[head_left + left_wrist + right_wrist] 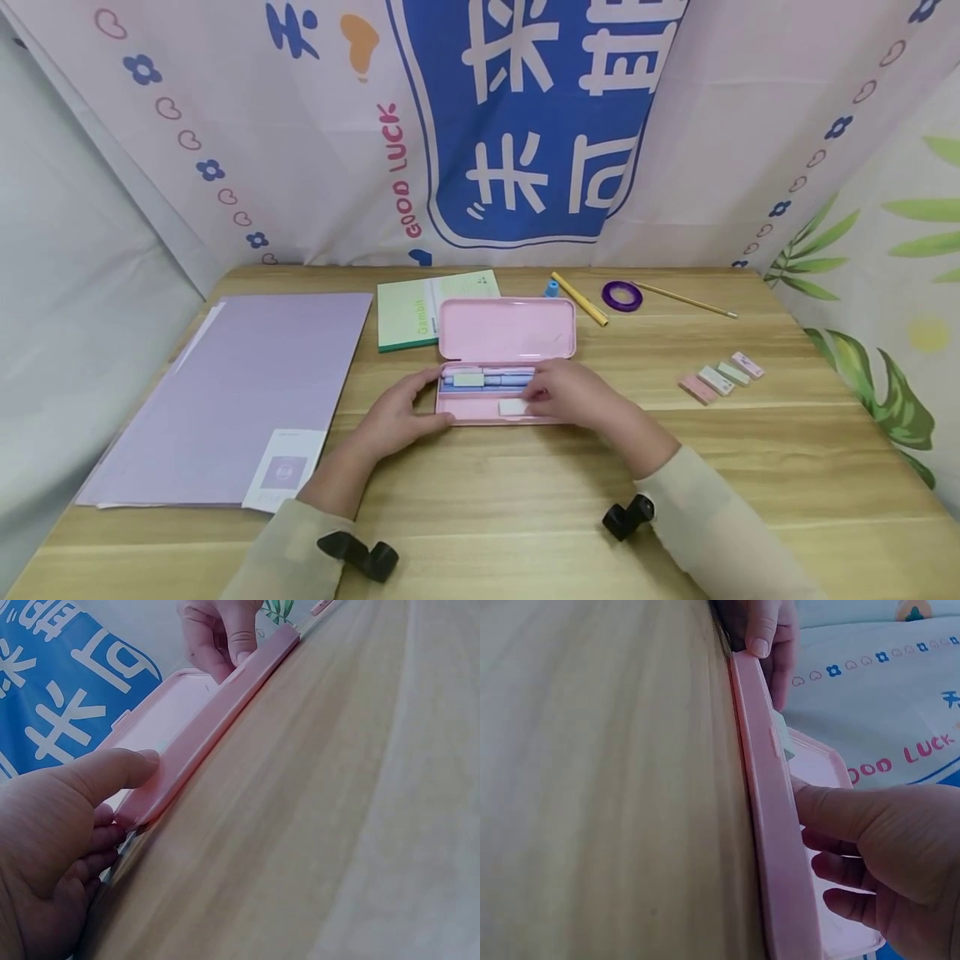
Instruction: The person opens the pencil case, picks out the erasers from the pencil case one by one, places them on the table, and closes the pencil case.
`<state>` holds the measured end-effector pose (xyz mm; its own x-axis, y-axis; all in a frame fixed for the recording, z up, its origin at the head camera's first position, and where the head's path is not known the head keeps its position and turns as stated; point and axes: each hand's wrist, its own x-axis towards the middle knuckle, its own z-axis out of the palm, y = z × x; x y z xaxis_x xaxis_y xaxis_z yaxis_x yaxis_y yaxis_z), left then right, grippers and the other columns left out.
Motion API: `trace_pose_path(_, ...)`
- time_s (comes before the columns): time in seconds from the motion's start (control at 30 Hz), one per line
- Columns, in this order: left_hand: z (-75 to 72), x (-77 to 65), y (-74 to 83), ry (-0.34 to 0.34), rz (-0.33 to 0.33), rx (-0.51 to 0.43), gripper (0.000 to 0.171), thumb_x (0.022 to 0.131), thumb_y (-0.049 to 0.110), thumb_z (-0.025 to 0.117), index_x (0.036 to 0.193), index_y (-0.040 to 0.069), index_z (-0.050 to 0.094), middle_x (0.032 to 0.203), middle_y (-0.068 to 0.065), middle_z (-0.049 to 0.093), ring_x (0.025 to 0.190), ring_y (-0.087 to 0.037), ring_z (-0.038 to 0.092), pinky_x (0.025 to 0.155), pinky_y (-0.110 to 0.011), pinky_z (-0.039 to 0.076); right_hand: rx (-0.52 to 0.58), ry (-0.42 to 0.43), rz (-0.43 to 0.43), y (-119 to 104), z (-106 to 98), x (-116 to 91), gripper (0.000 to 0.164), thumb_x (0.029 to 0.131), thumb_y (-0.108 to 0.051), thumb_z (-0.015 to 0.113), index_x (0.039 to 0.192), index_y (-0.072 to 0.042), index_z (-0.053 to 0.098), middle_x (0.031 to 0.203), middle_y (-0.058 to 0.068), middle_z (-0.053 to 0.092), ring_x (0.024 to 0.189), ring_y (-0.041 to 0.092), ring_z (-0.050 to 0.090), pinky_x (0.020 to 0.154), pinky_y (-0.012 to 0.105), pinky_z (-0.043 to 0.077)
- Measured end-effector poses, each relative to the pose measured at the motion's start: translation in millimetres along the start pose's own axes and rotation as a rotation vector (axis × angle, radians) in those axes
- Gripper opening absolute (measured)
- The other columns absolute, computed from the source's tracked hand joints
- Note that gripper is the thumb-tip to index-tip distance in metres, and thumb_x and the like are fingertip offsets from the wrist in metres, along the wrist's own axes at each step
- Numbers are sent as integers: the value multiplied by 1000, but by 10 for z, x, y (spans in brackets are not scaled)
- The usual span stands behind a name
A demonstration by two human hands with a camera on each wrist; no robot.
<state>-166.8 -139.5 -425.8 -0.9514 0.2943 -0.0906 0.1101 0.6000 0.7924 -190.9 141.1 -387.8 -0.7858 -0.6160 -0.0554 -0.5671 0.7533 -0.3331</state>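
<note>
A pink pencil case point(506, 419) lies with its lid point(507, 330) tipped back. Along its rear compartment are several blue and lilac pens point(510, 380), and a pale green-and-white block point(468, 380) rests on them. My left hand point(401, 417) grips the case's left end, its thumb point(124, 774) over the front rim and its fingers around the corner. With fingertips down inside the front compartment, my right hand point(573, 393) pinches the right end of a white eraser point(512, 407). The eraser's right end is hidden behind these fingers.
Right of the case lie several small erasers point(716, 380). Behind it are a green notebook point(405, 312), a blue cap-like piece point(552, 288), a yellow pen point(580, 298), a purple tape roll point(622, 296) and a pencil point(686, 299). A large lilac folder point(247, 375) covers the left side.
</note>
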Motion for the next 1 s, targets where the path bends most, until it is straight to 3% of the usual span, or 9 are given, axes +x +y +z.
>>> trace_pose_path(0.2, 5, 0, -5, -2, -9, 11, 79, 82, 37, 78, 149, 14, 41, 156, -12, 38, 146, -33, 33, 120, -51, 28, -36, -35, -17, -39, -40, 61, 14, 83, -20, 78, 96, -12, 79, 88, -3, 67, 79, 8, 57, 76, 26, 52)
trace_pose_path(0.5, 2, -17, 4, -3, -10, 3, 79, 82, 36, 78, 149, 14, 41, 156, -13, 39, 146, -33, 33, 120, -51, 28, 86, -63, 22, -4, -32, 78, 15, 82, -22, 78, 94, -12, 76, 88, -5, 63, 74, 6, 51, 68, 21, 47)
trace_pose_path(1.0, 4, -10, 4, 2, 1, 5, 79, 83, 35, 77, 149, 12, 41, 155, -15, 39, 145, -34, 34, 119, -51, 29, 170, 80, 90, 99, -8, -67, 22, 84, -26, 75, 100, -12, 71, 81, -5, 63, 73, 9, 54, 68, 23, 49)
